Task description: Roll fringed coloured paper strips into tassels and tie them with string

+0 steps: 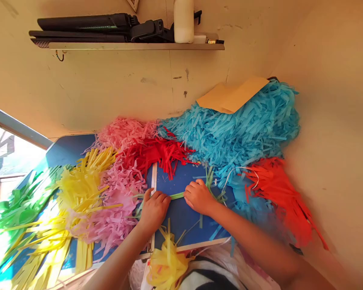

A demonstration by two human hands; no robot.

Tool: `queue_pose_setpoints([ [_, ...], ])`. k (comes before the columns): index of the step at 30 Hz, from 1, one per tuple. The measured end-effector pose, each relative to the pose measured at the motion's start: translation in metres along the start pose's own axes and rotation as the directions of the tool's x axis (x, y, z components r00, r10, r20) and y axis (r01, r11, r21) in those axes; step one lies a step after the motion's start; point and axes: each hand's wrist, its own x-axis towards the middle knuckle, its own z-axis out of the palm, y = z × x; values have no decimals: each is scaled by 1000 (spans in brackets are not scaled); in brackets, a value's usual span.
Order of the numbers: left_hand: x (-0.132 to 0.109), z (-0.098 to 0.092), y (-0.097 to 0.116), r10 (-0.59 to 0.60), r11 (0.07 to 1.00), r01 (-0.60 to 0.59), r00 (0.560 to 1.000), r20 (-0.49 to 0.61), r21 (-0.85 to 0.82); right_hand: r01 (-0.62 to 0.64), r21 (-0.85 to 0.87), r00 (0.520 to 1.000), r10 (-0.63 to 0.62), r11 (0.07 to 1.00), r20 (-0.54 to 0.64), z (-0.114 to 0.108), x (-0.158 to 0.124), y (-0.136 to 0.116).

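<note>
A pale green fringed tissue-paper strip [178, 196] is stretched between my two hands, just above the blue tabletop [181, 221]. My left hand [155, 209] is closed around its left part, with green fringe ends poking out beside the fingers. Closed on the other end is my right hand [200, 196], and loose green fringe [210, 177] sticks out behind it. Pink-lilac fringed paper [117, 201] lies just left of my left hand. Red fringed paper [157, 153] rests beyond both hands. What the fingertips do underneath is hidden.
A large blue fringe heap [238, 125] leans on the wall, with an orange-tan sheet [232, 96] on top. Orange-red fringe [287, 197] lies right. Yellow [81, 185] and green fringe [24, 201] spread left. Yellow paper [167, 262] sits at the near edge. Above hangs a shelf [136, 46].
</note>
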Motion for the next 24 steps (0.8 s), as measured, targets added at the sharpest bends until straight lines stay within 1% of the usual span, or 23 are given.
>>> queue_pose_setpoints([
  [3, -8, 2, -6, -37, 997, 36, 999, -21, -64, -69, 49, 998, 69, 996, -2, 2, -10, 15],
  [6, -9, 4, -9, -135, 981, 132, 991, -9, -142, -149, 106, 989, 148, 983, 13, 0, -14, 27],
  [9, -6, 5, -9, -202, 965, 201, 979, 11, -166, -228, 153, 974, 224, 961, 42, -1, -11, 33],
  [12, -1, 6, -8, -233, 960, 232, 972, 16, -158, -282, 177, 959, 273, 943, 74, -3, -5, 34],
  [17, 5, 7, -7, -250, 959, 254, 967, 45, -126, -342, 156, 938, 327, 926, 115, -6, 3, 32],
  [24, 15, 6, -12, -208, 972, 218, 972, 112, -86, -359, 92, 926, 342, 929, 157, -5, 10, 33],
])
